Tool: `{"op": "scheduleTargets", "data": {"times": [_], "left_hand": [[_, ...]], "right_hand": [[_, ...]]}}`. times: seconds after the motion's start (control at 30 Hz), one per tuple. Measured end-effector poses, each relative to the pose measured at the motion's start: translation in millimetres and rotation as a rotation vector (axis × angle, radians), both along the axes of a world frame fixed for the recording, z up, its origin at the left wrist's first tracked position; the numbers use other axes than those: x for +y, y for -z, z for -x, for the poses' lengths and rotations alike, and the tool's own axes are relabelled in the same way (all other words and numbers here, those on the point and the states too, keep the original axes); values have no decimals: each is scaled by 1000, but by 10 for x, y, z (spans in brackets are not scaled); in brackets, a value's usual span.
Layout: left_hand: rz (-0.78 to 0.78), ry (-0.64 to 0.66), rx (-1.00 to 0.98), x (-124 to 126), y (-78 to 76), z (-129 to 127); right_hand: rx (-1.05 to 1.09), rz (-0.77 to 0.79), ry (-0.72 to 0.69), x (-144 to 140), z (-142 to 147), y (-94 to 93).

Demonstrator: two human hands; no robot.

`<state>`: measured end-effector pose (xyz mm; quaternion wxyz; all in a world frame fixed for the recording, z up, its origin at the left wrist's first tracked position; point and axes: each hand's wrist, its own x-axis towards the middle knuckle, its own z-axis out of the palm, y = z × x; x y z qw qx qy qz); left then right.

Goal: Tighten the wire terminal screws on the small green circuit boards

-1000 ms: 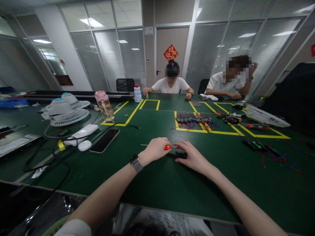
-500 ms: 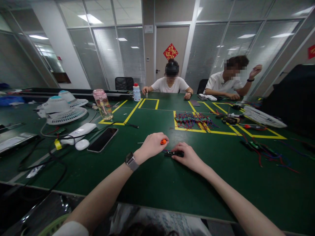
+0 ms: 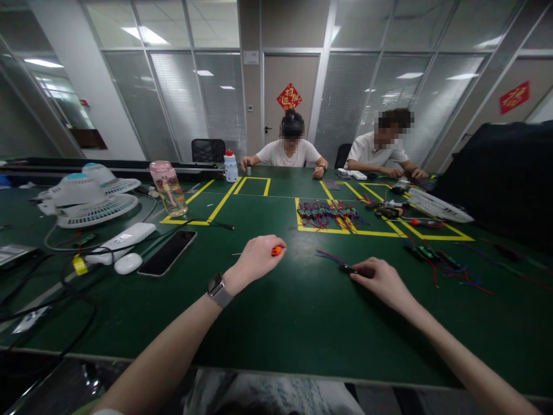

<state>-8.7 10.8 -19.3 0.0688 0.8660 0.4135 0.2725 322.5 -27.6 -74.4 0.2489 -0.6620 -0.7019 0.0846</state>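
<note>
Orange-handled screwdriver (image 3: 276, 251) sits in the left hand's (image 3: 254, 259) closed grip, above the green surface (image 3: 276, 323); the right hand (image 3: 382, 279), outstretched, fingers curled, pins a small wired circuit board (image 3: 348, 268) flat.

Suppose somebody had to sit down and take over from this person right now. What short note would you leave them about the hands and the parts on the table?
Left hand: closed around a small screwdriver with an orange handle, its thin shaft sticking out to the left, low over the green table.
Right hand: resting on the table, fingers on a small black wired part with red and blue leads.
Nearby: a pile of similar wired boards in the yellow-taped box ahead; more loose wired parts to the right.
Done or left: cannot be told from this view.
</note>
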Motion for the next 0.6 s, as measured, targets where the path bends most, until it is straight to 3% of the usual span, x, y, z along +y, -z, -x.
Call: {"op": "scheduleTargets", "data": {"times": [0.13,0.23,0.37,0.6], "left_hand": [[8,9,19,11,28,-12],[0,2,44,20,53,-19],[2,-7,56,27,64,-17],[10,-19,67,19,64,-10]], "right_hand": [[-181,-54,267,8,-751,76],[-387,-55,422,26,-1068,48],[-487,-8,519,70,-1188,-16],[-534,-42,600,157,-1156,-8]]}}
